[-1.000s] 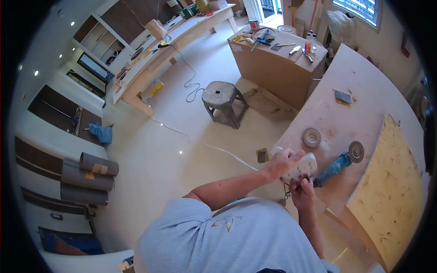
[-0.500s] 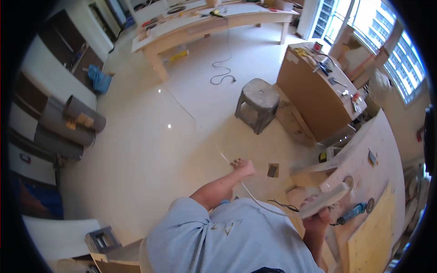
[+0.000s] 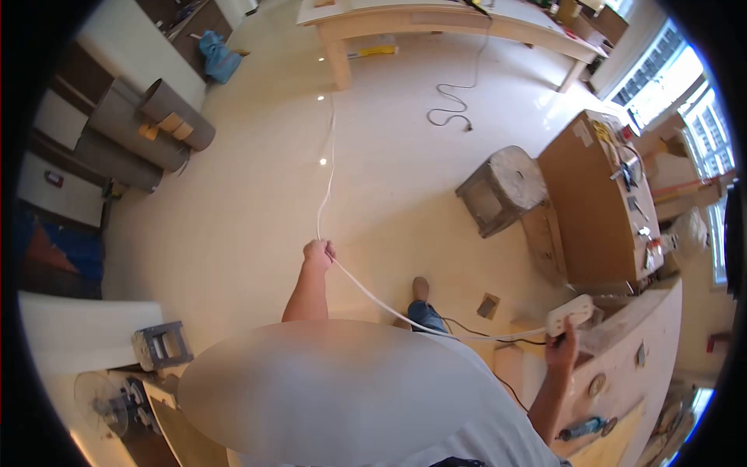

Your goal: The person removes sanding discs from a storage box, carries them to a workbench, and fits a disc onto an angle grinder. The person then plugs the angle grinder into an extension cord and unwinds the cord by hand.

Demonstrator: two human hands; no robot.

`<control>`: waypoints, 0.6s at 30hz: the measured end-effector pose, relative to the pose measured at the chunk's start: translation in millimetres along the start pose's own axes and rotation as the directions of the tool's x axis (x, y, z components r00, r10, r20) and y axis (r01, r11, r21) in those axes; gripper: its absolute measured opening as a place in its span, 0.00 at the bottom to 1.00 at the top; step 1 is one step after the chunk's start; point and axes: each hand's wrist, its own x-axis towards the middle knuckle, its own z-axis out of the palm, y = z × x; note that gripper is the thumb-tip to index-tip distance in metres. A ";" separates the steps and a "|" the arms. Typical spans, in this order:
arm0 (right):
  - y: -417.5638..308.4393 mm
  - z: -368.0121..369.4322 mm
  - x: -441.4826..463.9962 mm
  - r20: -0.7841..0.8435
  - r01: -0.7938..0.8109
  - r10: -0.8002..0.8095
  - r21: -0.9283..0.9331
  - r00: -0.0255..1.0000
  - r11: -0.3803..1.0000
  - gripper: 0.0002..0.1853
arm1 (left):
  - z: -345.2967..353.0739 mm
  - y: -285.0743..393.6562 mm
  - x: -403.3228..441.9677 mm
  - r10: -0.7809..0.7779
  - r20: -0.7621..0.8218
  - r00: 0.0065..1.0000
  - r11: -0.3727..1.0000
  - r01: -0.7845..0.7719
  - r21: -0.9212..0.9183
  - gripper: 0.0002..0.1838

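A white power strip [image 3: 570,314] is in my right hand [image 3: 562,342], which grips it from below near the workbench at the right. Its white cable [image 3: 385,306] sags across in front of my body to my left hand [image 3: 318,254]. There, my left fingers are closed round the cable, out over the floor. Past that hand the cable runs on along the floor toward the far table. The palm side of my right hand is partly hidden behind the strip.
A workbench [image 3: 620,366] at the right carries a blue power tool [image 3: 582,428]. A stool [image 3: 506,189] and a large brown box [image 3: 580,198] stand ahead right. A dark cord [image 3: 510,340] passes below the white cable. Large rolls [image 3: 136,124] lie left; a long table [image 3: 436,22] stands ahead.
My left hand has moved left and forward, now closed on the cable. My right hand has raised the power strip forward and right. The view has shifted, and more cable shows stretched out.
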 end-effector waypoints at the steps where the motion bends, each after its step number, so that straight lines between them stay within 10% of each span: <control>1: 25.3 -6.9 14.9 -0.053 -0.069 0.066 -0.074 0.996 0.995 0.14 | -11.4 29.0 0.4 -0.019 0.060 0.998 0.990 0.027 -0.137 0.06; 10: 171.8 -23.7 132.8 -0.313 -0.457 0.426 -0.031 0.849 0.889 0.17 | 35.1 229.1 -132.5 0.347 0.146 0.926 0.880 -0.268 -0.392 0.14; 18: 122.4 10.1 202.9 -0.421 -0.301 0.278 0.012 0.864 0.953 0.14 | 30.1 332.9 -97.6 0.390 0.147 0.909 0.704 -0.191 -0.684 0.20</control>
